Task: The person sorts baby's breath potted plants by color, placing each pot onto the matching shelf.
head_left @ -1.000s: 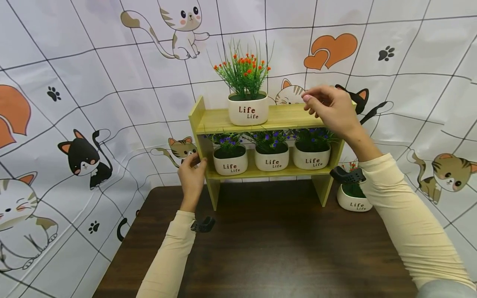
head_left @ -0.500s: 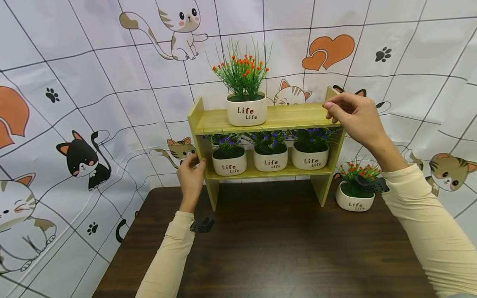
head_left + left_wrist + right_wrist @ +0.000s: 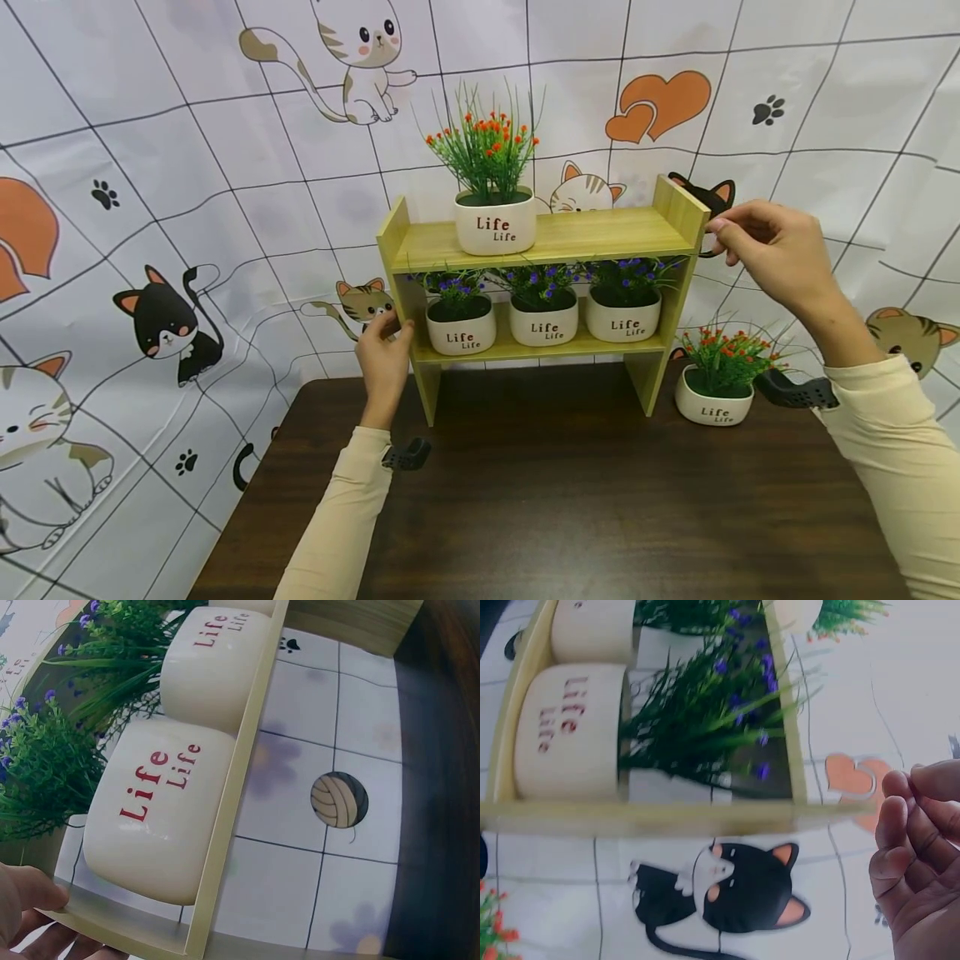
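Note:
A two-tier wooden shelf (image 3: 607, 232) stands at the back of the table. My left hand (image 3: 386, 362) holds its left side panel, thumb on the inner face and fingers outside, as the left wrist view shows. My right hand (image 3: 783, 260) is in the air just right of the upper right panel, its fingers loosely bent and holding nothing. On the top tier sits a white pot of orange flowers (image 3: 495, 221). The lower tier bears three white pots with purple flowers: a left pot (image 3: 461, 331), a middle pot (image 3: 544, 323) and a right pot (image 3: 624, 318).
Another white pot with orange flowers (image 3: 714, 404) stands on the dark brown table (image 3: 570, 500), right of the shelf. Behind everything is a wall covering (image 3: 247, 225) printed with cats, hearts and grid lines.
My right hand has moved right and a little down, from above the top tier to beyond the right panel, uncovering that panel and the pot outside. My left hand has stayed put.

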`<action>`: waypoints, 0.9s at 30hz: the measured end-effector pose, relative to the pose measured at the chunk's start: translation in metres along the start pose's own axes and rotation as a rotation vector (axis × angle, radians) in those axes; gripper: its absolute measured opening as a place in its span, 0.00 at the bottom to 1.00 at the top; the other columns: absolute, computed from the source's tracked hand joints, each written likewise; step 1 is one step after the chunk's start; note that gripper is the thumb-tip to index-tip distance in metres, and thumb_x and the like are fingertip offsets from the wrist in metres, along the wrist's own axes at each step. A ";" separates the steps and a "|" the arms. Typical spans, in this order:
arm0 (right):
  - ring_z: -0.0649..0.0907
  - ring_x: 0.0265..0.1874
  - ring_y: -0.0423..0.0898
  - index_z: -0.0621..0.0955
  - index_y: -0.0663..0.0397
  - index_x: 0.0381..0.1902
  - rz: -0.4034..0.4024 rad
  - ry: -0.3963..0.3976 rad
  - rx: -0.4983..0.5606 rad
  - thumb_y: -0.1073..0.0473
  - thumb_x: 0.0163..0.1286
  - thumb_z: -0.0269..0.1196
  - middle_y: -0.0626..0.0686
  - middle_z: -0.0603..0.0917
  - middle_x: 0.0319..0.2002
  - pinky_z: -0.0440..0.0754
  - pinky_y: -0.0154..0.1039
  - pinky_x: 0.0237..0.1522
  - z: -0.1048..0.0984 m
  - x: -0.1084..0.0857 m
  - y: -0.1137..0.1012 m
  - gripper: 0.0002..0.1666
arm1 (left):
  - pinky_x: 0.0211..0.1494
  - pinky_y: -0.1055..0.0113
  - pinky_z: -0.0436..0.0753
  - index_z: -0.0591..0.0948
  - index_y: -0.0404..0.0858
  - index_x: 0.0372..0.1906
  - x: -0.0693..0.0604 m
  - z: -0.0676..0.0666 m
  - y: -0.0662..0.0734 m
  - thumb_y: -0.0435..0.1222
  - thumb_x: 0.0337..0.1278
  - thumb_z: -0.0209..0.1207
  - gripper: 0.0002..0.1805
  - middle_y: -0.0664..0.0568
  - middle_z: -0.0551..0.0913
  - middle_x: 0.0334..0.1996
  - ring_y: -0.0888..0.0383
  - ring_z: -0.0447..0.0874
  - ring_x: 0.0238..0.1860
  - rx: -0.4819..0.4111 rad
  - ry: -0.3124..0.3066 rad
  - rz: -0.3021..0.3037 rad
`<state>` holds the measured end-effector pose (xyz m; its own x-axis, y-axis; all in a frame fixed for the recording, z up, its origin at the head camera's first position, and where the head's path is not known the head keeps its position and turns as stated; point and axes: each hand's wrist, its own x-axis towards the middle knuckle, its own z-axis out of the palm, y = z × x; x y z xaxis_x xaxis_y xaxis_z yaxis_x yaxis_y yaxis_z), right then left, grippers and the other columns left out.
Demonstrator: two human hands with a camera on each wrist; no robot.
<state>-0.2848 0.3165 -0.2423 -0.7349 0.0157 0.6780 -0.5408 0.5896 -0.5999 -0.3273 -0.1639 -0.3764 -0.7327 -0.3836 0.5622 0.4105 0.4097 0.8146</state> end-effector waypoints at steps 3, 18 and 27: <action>0.81 0.21 0.30 0.88 0.56 0.44 0.050 -0.002 -0.019 0.56 0.77 0.67 0.29 0.86 0.25 0.74 0.22 0.27 -0.010 -0.008 0.007 0.08 | 0.60 0.39 0.83 0.88 0.27 0.51 0.000 0.000 0.000 0.27 0.65 0.67 0.13 0.30 0.90 0.47 0.34 0.89 0.52 -0.003 0.002 0.002; 0.79 0.20 0.24 0.86 0.55 0.46 0.189 -0.015 -0.224 0.53 0.80 0.63 0.17 0.79 0.22 0.68 0.27 0.25 -0.050 -0.051 0.067 0.12 | 0.63 0.40 0.83 0.88 0.26 0.52 0.001 0.000 -0.001 0.27 0.65 0.67 0.13 0.30 0.90 0.48 0.34 0.89 0.52 -0.006 0.000 -0.007; 0.78 0.19 0.29 0.82 0.67 0.56 0.304 -0.085 -0.270 0.49 0.83 0.59 0.14 0.76 0.23 0.74 0.29 0.21 -0.064 -0.089 0.119 0.23 | 0.63 0.42 0.83 0.88 0.27 0.52 0.000 0.000 0.000 0.28 0.65 0.68 0.13 0.31 0.90 0.48 0.35 0.90 0.53 -0.006 -0.001 -0.014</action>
<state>-0.2574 0.4372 -0.3466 -0.8818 0.1616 0.4431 -0.1759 0.7590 -0.6269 -0.3276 -0.1639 -0.3762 -0.7394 -0.3882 0.5501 0.4029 0.3994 0.8235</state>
